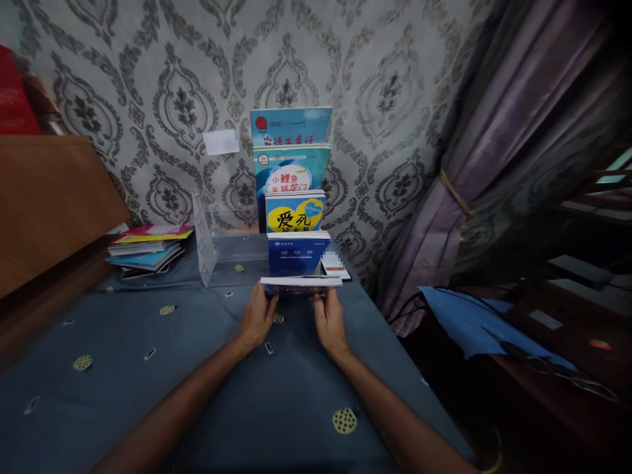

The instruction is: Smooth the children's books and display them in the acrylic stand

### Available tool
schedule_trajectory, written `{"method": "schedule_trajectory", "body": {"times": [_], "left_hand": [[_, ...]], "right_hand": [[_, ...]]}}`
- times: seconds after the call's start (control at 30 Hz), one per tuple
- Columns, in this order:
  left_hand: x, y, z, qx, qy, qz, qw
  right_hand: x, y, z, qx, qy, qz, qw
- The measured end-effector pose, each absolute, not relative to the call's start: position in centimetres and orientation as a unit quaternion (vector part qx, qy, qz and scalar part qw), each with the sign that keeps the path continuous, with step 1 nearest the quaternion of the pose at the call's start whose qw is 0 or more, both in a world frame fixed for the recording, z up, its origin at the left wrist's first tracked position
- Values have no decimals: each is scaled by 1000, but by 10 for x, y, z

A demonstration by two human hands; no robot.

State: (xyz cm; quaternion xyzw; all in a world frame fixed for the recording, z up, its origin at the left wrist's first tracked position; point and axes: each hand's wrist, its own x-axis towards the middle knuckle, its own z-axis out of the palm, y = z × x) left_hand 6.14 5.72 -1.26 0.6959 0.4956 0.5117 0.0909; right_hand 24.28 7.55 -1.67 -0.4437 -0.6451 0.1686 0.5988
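- Patterned wallpaper [395,79] rises behind blue cloth [207,368].
- Left hand [257,316] and right hand [330,321] grasp one book [301,282] by its sides.
- Best kept level, gripped evenly.

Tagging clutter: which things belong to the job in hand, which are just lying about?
Likely in the job:
book, held by left hand and right hand
upright books
clear rack
possibly book pile

Likely just lying about:
phone-like item
blue cloth at right

Dark-covered book [301,282], seemingly closed: white page edge up, cover foreshortened (lettering unreadable), held at both ends, in front of blue book [295,258].
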Motion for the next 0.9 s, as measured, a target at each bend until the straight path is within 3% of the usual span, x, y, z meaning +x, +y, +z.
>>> {"method": "schedule_trajectory", "body": {"times": [0.9], "left_hand": [[58, 92, -14, 647, 497, 546, 190]], "right_hand": [[247, 97, -9, -419, -648, 238, 590]]}}
